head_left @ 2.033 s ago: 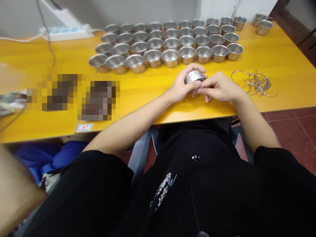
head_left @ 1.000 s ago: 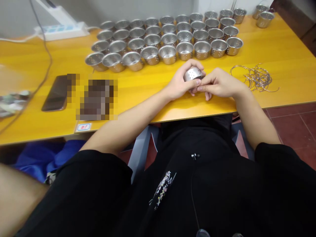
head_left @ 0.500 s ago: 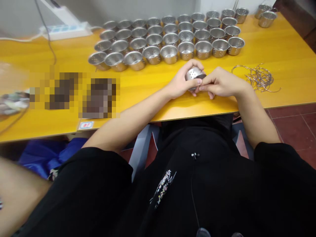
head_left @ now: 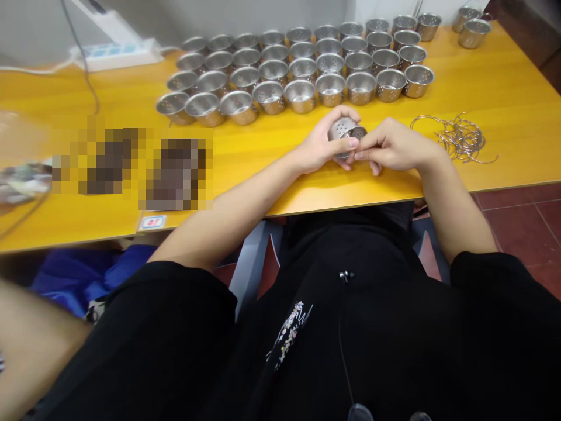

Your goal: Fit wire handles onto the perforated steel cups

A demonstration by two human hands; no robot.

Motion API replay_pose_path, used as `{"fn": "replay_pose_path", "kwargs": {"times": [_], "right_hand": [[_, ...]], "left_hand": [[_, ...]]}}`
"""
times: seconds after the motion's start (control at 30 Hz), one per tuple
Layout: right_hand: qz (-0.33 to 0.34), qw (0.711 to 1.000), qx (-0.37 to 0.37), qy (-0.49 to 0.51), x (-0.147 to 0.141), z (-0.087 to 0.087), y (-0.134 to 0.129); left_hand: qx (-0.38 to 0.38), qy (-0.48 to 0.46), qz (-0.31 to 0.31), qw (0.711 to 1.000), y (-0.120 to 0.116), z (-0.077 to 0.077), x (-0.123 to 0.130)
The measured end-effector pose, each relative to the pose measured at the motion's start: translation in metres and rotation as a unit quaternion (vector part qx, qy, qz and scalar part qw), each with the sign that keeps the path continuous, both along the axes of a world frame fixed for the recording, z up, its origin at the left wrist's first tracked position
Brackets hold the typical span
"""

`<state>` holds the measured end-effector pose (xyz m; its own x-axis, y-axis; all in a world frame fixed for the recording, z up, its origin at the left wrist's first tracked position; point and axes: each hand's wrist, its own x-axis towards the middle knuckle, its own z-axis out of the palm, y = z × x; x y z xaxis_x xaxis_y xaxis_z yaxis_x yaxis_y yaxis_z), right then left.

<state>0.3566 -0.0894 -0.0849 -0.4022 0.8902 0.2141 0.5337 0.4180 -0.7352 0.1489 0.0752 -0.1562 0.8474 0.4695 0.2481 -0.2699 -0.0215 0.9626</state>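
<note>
A small perforated steel cup (head_left: 343, 127) is tilted on its side above the near edge of the table. My left hand (head_left: 319, 145) is wrapped round it, thumb along the near side and fingers over the far side. The cup's mouth faces right, toward my right hand (head_left: 397, 147), whose thumb and fingertips are pinched together at the rim. Whatever lies in that pinch is too small and covered to make out. To the right of this hand lies a tangled heap of thin bent wires (head_left: 464, 139).
Rows of similar perforated cups (head_left: 300, 96) stand along the back of the yellow table (head_left: 245, 161). Two more cups (head_left: 474, 35), one with a wire handle, stand at the far right corner. A power strip (head_left: 116, 55) lies back left, with blurred-out dark objects (head_left: 175, 175) nearer.
The cup has turned slightly in my left hand, so more of its open mouth shows. My right fingertips stay at its rim, barely shifted.
</note>
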Motion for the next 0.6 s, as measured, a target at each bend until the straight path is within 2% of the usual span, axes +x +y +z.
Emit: {"fn": "replay_pose_path", "kwargs": {"times": [0.1,0.27,0.4,0.6], "right_hand": [[-0.02,1.0,-0.003,0.014,0.0,-0.003,-0.001],[-0.036,0.999,-0.002,0.028,-0.005,-0.004,-0.005],[-0.042,0.998,0.01,0.047,-0.013,-0.003,-0.007],[-0.043,0.985,-0.017,0.167,-0.024,-0.008,-0.002]], "left_hand": [[0.0,0.002,-0.028,1.0,-0.002,0.006,-0.003],[0.001,0.008,0.005,1.0,-0.004,0.008,-0.004],[0.005,0.006,-0.004,1.0,-0.006,0.008,-0.004],[-0.014,-0.001,-0.023,1.0,-0.012,0.012,-0.005]]}}
